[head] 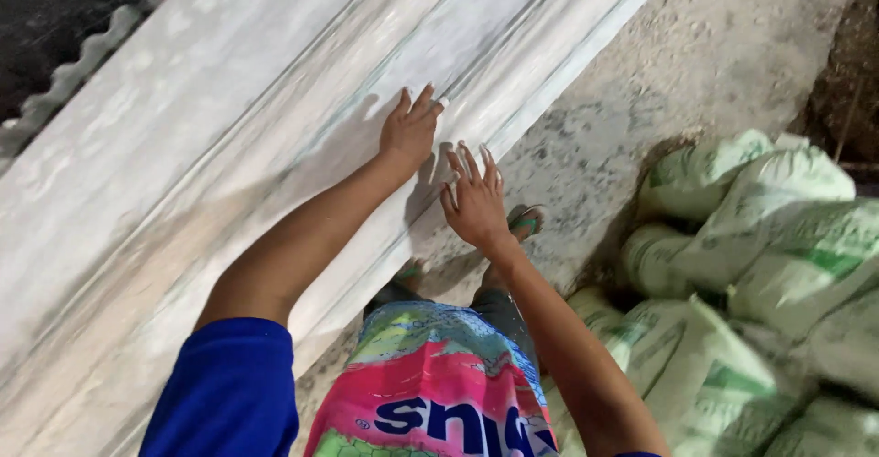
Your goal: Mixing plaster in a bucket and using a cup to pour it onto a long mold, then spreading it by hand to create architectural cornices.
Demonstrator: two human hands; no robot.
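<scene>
Pale, streaked, ridged stone slab (229, 146) slants across the rough concrete floor (696, 63); your left hand (409, 129) presses flat on it, your right hand (474, 201) hovers with fingers splayed, beside green-printed woven sacks (760, 265).

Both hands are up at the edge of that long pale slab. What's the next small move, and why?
Probably bring the right hand down flat onto the slab beside the left hand. The left hand already rests on the slab near its stepped edge, fingers spread, while the right appears to hover open just off it. The sacks crowd the right side, so footing is tight.
</scene>
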